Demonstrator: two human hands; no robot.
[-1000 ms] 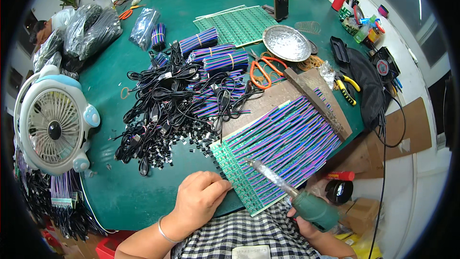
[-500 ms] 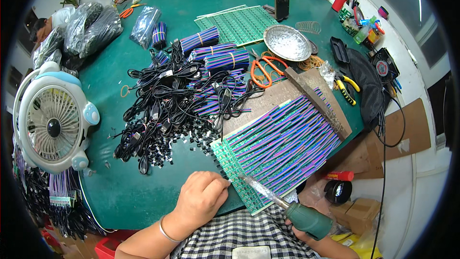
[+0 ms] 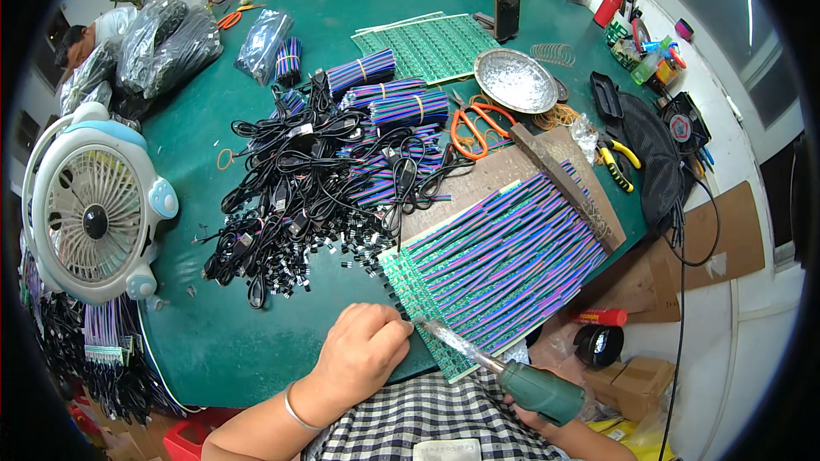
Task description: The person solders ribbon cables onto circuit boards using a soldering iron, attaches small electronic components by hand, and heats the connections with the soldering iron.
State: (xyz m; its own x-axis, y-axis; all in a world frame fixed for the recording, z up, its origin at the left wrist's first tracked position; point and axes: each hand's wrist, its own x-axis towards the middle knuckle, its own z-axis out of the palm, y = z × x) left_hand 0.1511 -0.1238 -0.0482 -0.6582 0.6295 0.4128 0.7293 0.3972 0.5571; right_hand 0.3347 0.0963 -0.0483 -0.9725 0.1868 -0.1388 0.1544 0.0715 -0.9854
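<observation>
My right hand (image 3: 531, 414) is wrapped round the green handle of a soldering iron (image 3: 541, 392), seen at the lower right and partly hiding the fingers. The iron's silvery tip lies over the left edge of a green circuit board panel (image 3: 444, 343), close to my left fingertips. Bundled purple, blue and black wires (image 3: 504, 256) run in rows across the panel. My left hand (image 3: 363, 350) is closed in a pinch at the panel's left edge; what its fingers hold is hidden. A row of small dark connectors shows along that edge.
A metal bar (image 3: 564, 183) lies over the wire ends. Beyond are orange scissors (image 3: 468, 132), a metal bowl (image 3: 515, 81), yellow-black pliers (image 3: 617, 162) and black USB cables (image 3: 295, 175) with loose connectors (image 3: 346, 243). A fan (image 3: 96, 213) stands left; a person bends behind bags (image 3: 171, 51).
The soldering iron has shifted slightly left, its tip now nearer my left fingertips. My left hand stays nearly still, fingers pinched. The whole view has moved a little.
</observation>
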